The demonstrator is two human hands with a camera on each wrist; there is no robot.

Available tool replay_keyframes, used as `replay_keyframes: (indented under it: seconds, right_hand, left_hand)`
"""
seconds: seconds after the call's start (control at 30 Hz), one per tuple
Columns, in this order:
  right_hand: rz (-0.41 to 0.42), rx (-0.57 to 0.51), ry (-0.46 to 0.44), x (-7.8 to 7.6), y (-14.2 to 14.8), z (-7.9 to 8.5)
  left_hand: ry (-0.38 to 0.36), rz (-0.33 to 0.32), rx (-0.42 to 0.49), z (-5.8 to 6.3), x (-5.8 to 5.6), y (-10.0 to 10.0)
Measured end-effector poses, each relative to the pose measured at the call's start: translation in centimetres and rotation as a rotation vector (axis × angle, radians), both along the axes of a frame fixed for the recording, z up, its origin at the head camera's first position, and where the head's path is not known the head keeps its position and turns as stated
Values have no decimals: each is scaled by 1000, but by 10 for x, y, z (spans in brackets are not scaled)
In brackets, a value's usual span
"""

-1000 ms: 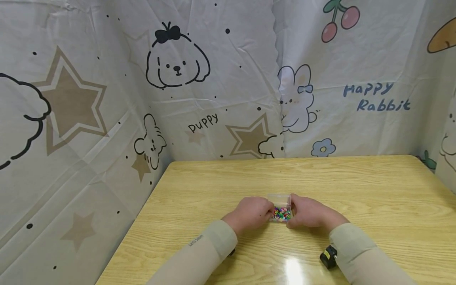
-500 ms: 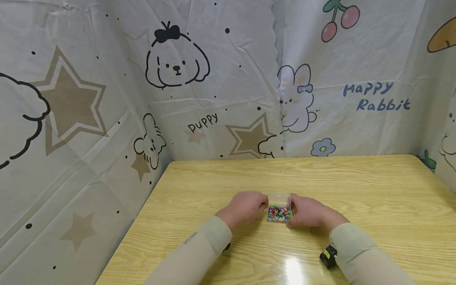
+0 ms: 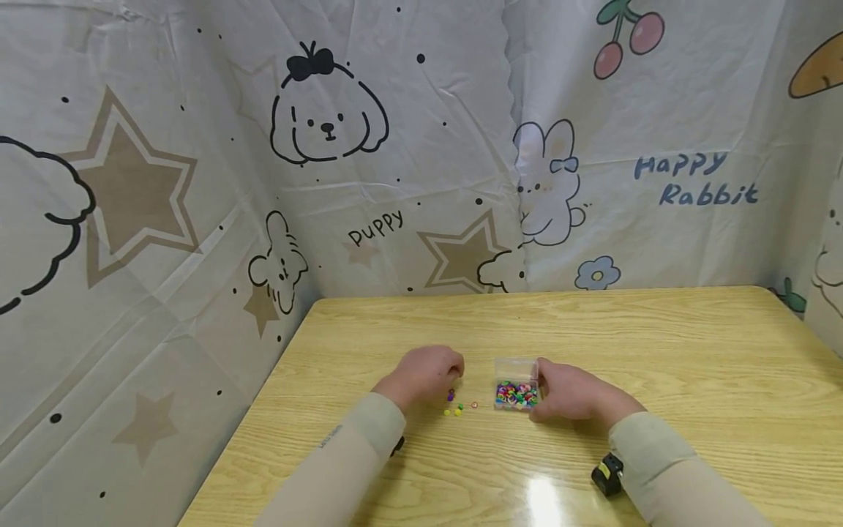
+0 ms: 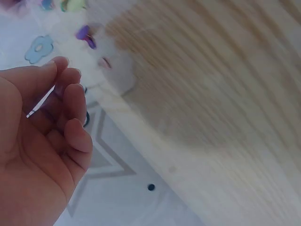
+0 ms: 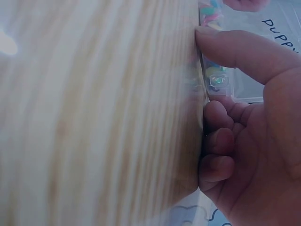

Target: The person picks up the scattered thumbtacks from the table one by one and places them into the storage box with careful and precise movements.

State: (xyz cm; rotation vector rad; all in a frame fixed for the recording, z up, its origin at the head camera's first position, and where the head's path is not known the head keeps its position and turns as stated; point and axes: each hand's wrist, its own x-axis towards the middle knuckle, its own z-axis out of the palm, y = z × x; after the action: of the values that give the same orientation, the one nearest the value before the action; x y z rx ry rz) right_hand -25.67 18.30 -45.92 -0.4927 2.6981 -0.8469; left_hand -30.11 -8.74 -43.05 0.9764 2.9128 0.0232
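A small clear plastic box [image 3: 516, 369] stands on the table with its lid raised, full of small colourful beads [image 3: 516, 395]. My right hand [image 3: 570, 391] grips the box's right side, thumb at the front edge and fingers round the side; the right wrist view shows the thumb [image 5: 244, 49] against it. Left of the box, several loose beads lie on the table, among them a purple bead [image 3: 451, 396] and a yellow bead [image 3: 457, 412]. Just above them is my left hand [image 3: 428, 372], fingers curled and thumb [image 4: 42, 70] meeting the index fingertip. No bead shows between them.
The wooden table [image 3: 369, 322] runs back to a printed cloth [image 3: 395, 146] hung behind it and along the left side. A black device [image 3: 607, 474] sits at the right wrist.
My left hand has come out of the box and moved left. Loose beads now show on the table beneath it. The right hand and the box have stayed in place.
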Motion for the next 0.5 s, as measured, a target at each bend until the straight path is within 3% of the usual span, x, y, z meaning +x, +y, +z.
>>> replay_keyframes:
  seconds: [0.33, 0.5]
  right_hand:
    - [-8, -4, -8, 1, 0, 1]
    - [-6, -9, -8, 1, 0, 0]
  left_hand:
    - [-70, 81, 4, 0, -6, -17]
    - [-112, 73, -8, -3, -4, -18]
